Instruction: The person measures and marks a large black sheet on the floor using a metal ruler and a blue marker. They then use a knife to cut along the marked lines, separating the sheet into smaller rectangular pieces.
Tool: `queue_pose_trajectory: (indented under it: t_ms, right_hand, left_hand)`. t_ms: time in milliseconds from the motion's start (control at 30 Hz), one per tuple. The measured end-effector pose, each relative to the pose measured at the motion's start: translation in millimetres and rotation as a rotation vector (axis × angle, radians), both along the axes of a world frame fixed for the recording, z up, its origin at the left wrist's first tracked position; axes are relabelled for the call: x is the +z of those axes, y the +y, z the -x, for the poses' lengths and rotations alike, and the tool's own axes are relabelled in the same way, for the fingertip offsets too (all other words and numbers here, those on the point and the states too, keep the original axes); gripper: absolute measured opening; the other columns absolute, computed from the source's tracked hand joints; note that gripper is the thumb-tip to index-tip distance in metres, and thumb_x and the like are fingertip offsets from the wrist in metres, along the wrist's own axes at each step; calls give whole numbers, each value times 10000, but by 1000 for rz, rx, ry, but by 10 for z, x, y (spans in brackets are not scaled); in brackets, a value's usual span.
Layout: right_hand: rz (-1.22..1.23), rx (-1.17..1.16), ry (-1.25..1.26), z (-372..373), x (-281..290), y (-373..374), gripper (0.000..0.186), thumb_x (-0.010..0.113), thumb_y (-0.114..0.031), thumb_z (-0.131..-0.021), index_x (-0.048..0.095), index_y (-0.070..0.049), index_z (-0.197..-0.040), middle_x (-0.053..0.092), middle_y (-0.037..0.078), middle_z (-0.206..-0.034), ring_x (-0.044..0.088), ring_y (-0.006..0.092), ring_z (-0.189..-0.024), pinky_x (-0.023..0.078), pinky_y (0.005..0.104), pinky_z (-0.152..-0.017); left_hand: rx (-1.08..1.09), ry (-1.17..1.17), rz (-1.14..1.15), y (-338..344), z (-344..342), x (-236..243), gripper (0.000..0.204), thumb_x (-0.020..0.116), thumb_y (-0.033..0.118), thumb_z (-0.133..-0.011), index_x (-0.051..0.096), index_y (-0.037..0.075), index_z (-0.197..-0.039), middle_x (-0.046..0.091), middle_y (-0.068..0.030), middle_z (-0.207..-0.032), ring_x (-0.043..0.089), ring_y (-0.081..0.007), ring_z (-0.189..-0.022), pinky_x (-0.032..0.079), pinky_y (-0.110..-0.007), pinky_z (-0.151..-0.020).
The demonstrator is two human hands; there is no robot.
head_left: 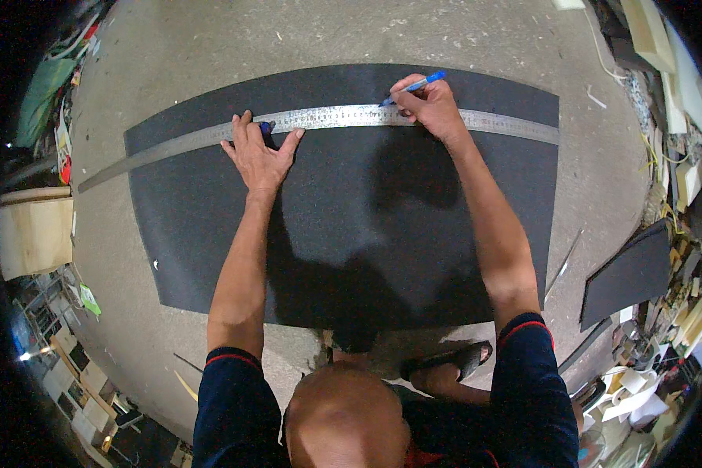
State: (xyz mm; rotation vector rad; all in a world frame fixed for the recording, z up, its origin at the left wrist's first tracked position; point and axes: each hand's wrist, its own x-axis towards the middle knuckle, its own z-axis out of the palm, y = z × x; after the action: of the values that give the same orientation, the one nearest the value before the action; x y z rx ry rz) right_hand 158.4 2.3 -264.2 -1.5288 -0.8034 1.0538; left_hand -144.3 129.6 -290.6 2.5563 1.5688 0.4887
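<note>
A large black sheet point(351, 234) lies on the floor beneath a long steel ruler point(335, 117), which crosses its upper part and sticks out past its left edge. My left hand point(261, 160) rests on the ruler with fingers spread, pressing on it. A small dark blue object point(266, 127) sits at those fingers, too hidden to make out. My right hand point(433, 109) grips a blue pen point(433, 78), its tip at the ruler's upper edge right of the middle. Shadows fall across the sheet below both hands.
Grey concrete floor point(343, 31) surrounds the sheet. Black offcuts point(624, 273) lie at right, near piled pale foam pieces point(647, 39). A pale wooden board point(35, 234) and assorted clutter line the left. My sandalled foot point(444, 363) is at the sheet's near edge.
</note>
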Motion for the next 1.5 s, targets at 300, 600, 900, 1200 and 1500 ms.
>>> queue_pose_trajectory:
  t_ms: [300, 600, 900, 1200, 1500]
  right_hand:
    - [-25, -26, 10, -14, -62, -4, 74, 725, -100, -929, 699, -31, -934, 616, 4, -694, 554, 62, -586, 434, 224, -477]
    - [39, -56, -127, -64, 12, -90, 89, 747, -144, -897, 731, -57, -897, 645, -12, -680, 541, 53, -570, 411, 246, -486]
    - [28, -62, -100, -65, -45, -72, 90, 751, -149, -885, 739, -60, -889, 671, -3, -697, 555, 58, -595, 426, 266, -517]
    - [30, -49, -72, -86, -79, -74, 96, 753, -159, -884, 753, -69, -915, 682, 5, -718, 575, 64, -608, 446, 262, -522]
    - [50, -40, -55, -61, -20, -67, 98, 752, -164, -890, 759, -77, -935, 689, 3, -740, 590, 75, -624, 457, 258, -530]
  left_hand:
    - [-16, 7, 16, -12, 3, 25, 716, 765, 655, -780, 589, 21, -1060, 480, -181, -1469, 323, -384, -1484, 165, -726, -1164]
    - [-20, 29, 2, 0, 8, -13, 790, 744, 666, -795, 580, 6, -1199, 493, -177, -1470, 306, -369, -1499, 151, -728, -1167]
    - [-2, 67, 35, 1, -8, -5, 804, 737, 674, -798, 575, 8, -1218, 484, -180, -1470, 288, -367, -1505, 134, -719, -1180]
    - [-8, 66, 25, 0, -6, -26, 808, 738, 676, -796, 577, 7, -1220, 480, -176, -1472, 280, -368, -1507, 141, -719, -1180]
    - [-6, 60, 20, 2, -3, -6, 757, 747, 667, -791, 598, 16, -1146, 483, -176, -1474, 289, -374, -1502, 149, -728, -1172]
